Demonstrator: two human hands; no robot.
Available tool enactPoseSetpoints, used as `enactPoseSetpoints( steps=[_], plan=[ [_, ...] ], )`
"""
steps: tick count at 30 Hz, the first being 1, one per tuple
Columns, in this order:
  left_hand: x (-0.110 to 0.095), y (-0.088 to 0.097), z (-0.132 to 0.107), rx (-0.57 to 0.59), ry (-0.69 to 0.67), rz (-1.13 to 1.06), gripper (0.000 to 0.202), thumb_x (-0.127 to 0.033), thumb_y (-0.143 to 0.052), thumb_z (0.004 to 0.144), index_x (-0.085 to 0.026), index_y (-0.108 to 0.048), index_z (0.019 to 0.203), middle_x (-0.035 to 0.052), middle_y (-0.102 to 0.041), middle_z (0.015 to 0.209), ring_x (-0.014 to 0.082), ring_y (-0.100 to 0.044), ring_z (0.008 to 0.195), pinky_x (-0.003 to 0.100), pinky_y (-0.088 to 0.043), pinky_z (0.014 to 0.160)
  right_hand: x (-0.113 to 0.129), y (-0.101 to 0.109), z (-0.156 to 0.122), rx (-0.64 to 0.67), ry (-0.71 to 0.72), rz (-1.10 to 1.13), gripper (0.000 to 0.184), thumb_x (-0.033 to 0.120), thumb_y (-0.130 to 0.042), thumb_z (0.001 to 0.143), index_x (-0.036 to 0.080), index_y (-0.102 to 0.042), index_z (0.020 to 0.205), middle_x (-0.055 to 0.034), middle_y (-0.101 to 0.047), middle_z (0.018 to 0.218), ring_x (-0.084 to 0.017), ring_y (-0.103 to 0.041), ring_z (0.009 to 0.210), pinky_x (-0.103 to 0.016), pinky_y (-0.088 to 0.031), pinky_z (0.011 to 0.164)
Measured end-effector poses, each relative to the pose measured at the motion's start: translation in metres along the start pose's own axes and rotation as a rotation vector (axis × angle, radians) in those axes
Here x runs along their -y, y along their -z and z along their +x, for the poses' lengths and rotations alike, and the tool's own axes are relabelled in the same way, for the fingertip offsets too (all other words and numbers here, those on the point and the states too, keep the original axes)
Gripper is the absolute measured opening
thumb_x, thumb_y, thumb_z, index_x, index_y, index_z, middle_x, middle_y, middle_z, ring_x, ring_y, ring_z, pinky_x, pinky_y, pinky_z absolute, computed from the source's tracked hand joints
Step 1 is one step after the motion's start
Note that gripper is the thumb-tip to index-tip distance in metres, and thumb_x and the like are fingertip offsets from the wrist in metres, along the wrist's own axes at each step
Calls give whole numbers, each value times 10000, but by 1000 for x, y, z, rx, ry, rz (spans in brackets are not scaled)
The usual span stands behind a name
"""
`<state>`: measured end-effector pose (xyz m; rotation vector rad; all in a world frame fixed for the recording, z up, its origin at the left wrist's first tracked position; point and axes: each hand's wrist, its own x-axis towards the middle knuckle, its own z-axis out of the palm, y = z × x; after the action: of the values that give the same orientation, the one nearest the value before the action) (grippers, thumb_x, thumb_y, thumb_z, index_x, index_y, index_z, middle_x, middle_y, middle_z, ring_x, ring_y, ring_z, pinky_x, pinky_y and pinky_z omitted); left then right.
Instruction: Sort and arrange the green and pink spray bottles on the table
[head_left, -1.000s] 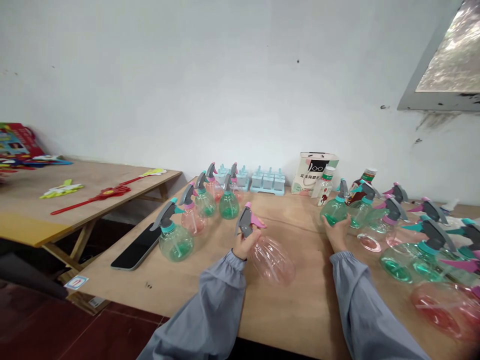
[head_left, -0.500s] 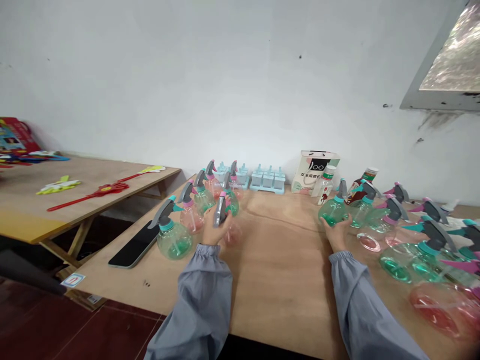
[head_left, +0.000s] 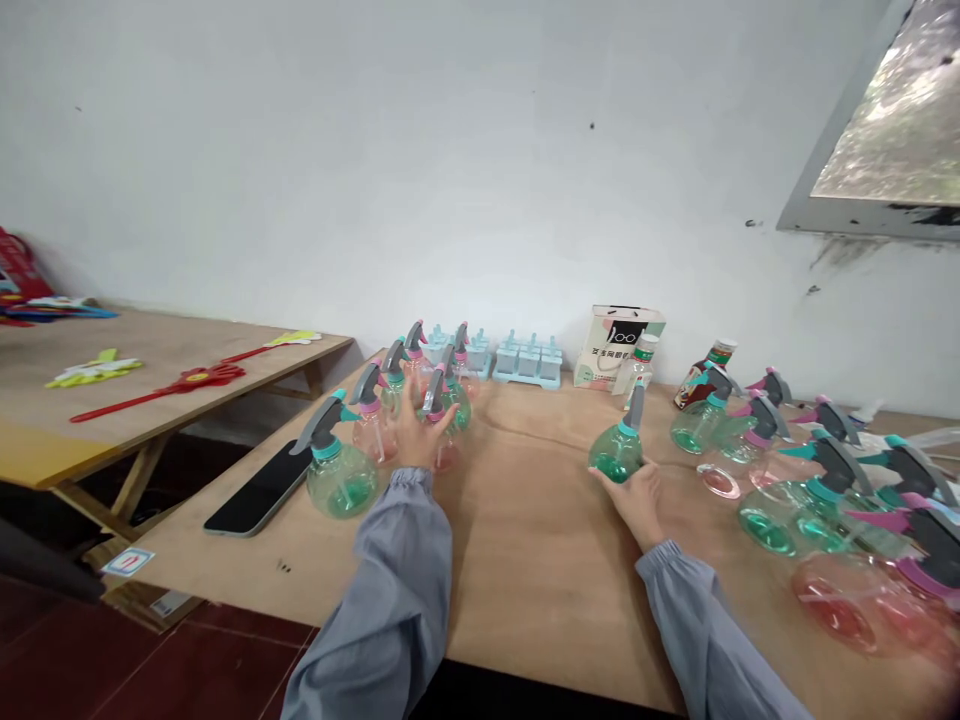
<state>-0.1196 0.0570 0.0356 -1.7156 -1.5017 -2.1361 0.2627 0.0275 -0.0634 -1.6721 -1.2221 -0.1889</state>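
Observation:
My right hand (head_left: 636,500) grips the round bowl of a green spray bottle (head_left: 616,452) with a grey trigger head, in the middle right of the table. My left hand (head_left: 421,432), fingers spread, is beside a pink spray bottle (head_left: 448,455) in the left group; it partly hides that bottle. Around it stand a green spray bottle (head_left: 341,480) in front, a pink spray bottle (head_left: 373,435) and several more green and pink ones behind. Another cluster on the right includes a green spray bottle (head_left: 697,425) and a large pink one (head_left: 840,605).
A phone (head_left: 259,490) lies at the table's left edge. Light-blue popsicle moulds (head_left: 529,362), a carton (head_left: 600,350), a clear bottle (head_left: 637,370) and a dark sauce bottle (head_left: 701,375) stand by the wall. The left table (head_left: 172,345) holds red and yellow hand-shaped clappers.
My right hand has brought the green spray bottle leftward, away from the right cluster. My left hand has let go of the pink spray bottle and spread its fingers. The view has shifted slightly right.

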Motion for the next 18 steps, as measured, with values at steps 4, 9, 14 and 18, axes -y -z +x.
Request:
enactPoseSetpoints(
  steps=[4,9,14,18],
  plan=[
    [-14,-4,-25,-201,-179,35,1033,-651,-852,590,-129,-444,1382,232,-441,1475,405,-407,1415,547,-382,1147,11,2,-29,88,19,50,1233,1053,-478,507,83,-426,1266,-241,-542,1161,-431,-564,1122,-572,-469,934],
    [-76,-44,-76,522,-182,-376,902,-542,-844,668,-179,-490,1414,196,-504,1477,384,-449,1420,557,-328,1205,36,3,-72,104,176,78,1146,989,-597,531,129,-430,1270,-206,-567,1151,-417,-580,1120,-588,-477,937],
    [-108,-68,-96,797,80,-629,798,-397,-845,705,-247,-515,1417,147,-538,1490,336,-483,1406,528,-339,1204,52,3,-101,144,336,99,1072,935,-647,577,174,-436,1302,-187,-592,1167,-431,-592,1135,-639,-479,936],
    [-99,-62,-88,740,298,-719,643,-364,-855,662,-221,-635,1249,117,-677,1318,295,-621,1220,475,-428,1116,51,22,-103,224,384,225,1026,856,-697,629,178,-408,1342,-182,-572,1223,-396,-601,1157,-611,-499,971]
  ],
)
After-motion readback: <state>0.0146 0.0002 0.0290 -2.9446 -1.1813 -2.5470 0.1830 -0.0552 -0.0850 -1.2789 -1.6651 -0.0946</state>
